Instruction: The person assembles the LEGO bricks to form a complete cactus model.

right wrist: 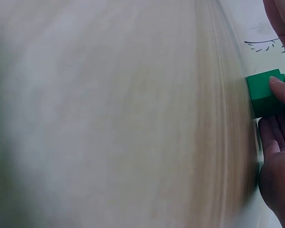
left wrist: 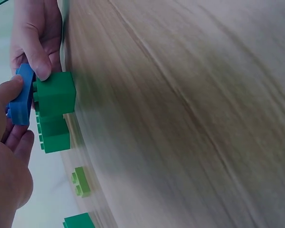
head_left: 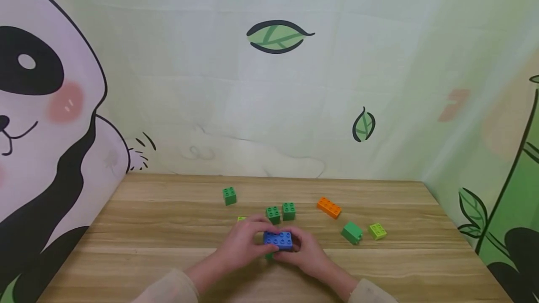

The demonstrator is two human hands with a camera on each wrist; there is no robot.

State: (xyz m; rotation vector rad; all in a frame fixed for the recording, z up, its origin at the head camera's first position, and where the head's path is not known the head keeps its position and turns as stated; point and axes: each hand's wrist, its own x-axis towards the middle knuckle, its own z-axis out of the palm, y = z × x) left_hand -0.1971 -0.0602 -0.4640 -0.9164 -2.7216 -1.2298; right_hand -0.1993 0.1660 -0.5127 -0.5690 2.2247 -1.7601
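Note:
In the head view a blue brick [head_left: 279, 240], studs up, is between the left hand [head_left: 242, 246] and the right hand [head_left: 309, 251]. The left hand pinches it between thumb and fingers, as the left wrist view also shows with the blue brick [left wrist: 22, 97]. Directly beneath it is a green brick [left wrist: 57, 92], held by the right hand [left wrist: 35, 38], whose thumb lies on its side. In the right wrist view the right thumb presses the green brick [right wrist: 266, 93]. Whether the two bricks touch, I cannot tell.
Behind the hands stand green bricks [head_left: 273, 214], [head_left: 288, 211] and another green brick [head_left: 229, 196]. To the right lie an orange brick [head_left: 329, 207], a green brick on its side [head_left: 352, 232] and a lime brick [head_left: 377, 231]. Another lime brick [head_left: 241, 219] is partly hidden by the left hand.

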